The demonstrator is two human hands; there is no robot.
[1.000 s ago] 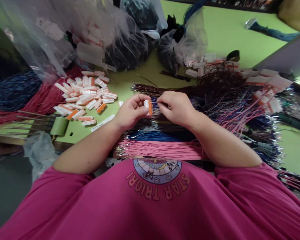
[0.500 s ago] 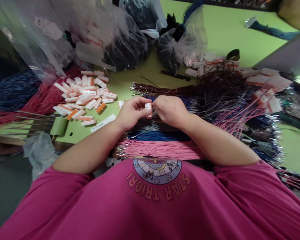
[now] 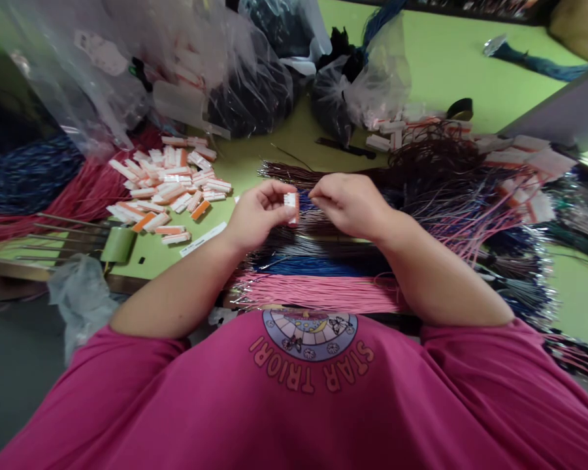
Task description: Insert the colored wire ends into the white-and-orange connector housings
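Observation:
Between the thumb and fingers of my left hand [image 3: 255, 215] is a small white and orange connector housing [image 3: 291, 207], its slotted white face showing. My right hand [image 3: 355, 202] hangs just right of it, thumb and fingertips pinched together; whatever they hold is too small to make out. A narrow gap separates the right fingertips from the connector. Below both hands lie bundles of cut wires with metal tips: brown wires [image 3: 318, 175] on the far side, then blue wires [image 3: 313, 265], and pink wires [image 3: 318, 292] closest to my body.
Loose white and orange connectors [image 3: 176, 179] are heaped at the left. A green cylinder with metal rods [image 3: 119, 245] stands at the table's left edge. Clear plastic bags [image 3: 255, 85] line the back. To the right, tangled wires with connectors attached [image 3: 524, 196] cover the table.
My right hand has drawn back slightly to the right and away from the connector, leaving a gap. The left hand keeps its grip on the connector in nearly the same place.

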